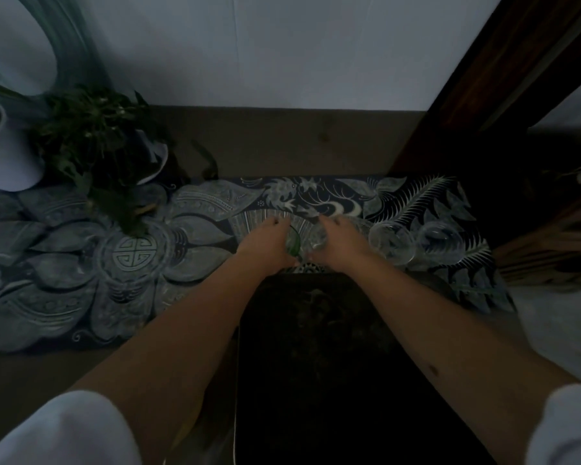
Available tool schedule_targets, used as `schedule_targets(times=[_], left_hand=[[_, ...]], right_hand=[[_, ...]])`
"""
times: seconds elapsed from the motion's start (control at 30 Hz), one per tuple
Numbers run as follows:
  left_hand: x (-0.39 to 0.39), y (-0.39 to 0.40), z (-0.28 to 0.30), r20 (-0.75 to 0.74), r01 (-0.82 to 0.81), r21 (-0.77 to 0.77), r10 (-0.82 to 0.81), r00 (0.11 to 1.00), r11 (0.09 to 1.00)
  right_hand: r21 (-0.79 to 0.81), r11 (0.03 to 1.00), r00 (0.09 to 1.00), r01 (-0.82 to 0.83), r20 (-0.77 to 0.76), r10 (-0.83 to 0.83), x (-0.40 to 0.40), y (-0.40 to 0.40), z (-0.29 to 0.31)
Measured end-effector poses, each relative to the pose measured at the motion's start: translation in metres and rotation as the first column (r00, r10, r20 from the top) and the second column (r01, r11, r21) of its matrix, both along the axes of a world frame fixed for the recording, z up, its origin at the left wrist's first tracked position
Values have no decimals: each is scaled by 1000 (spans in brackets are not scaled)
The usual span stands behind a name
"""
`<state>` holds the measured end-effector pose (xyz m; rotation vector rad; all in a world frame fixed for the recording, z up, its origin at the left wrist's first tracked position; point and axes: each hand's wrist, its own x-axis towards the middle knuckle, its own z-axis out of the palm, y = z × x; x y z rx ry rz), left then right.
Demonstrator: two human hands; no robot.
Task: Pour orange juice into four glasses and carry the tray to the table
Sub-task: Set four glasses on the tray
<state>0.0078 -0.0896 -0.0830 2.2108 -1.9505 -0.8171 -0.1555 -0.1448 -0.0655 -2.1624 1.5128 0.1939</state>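
The light is dim. My left hand [265,241] and my right hand [341,238] meet over the far end of a dark tray [312,347] that lies in front of me. Between them are a small green-tinted thing [294,246], which my left fingers curl around, and a clear glass [317,239] gripped by my right hand. What the green thing is stays unclear. Two more clear glasses [391,243] [445,241] stand to the right on the patterned cloth [202,209]. Another clear glass [133,256] stands to the left. No juice container shows.
A leafy potted plant [94,139] and a white pot [10,156] stand at the back left, against the pale wall. A dark wooden post [477,88] rises at the right, with wooden slats [547,253] below it. My white sleeves fill the bottom corners.
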Motion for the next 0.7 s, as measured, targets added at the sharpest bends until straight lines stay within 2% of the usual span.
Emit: schedule_targets(times=[0.23,0.4,0.5,0.7], left_hand=[[-3,-5,13,26,-5,8,5,1000,1000],[-7,1,28,-8,-43,-86,43,999,995],[-14,13,39,27,-39,-131,43,999,991],[-50,57,54,56,-33,-121,40,998,992]], right_hand=[[-49,999,1000,-12,1,12,0,-2,1],[-162,986,999,-37,14,40,-12,2,15],[-192,980,997,-58,42,67,-28,9,32],[-227,967,988,-113,75,133,-77,41,52]])
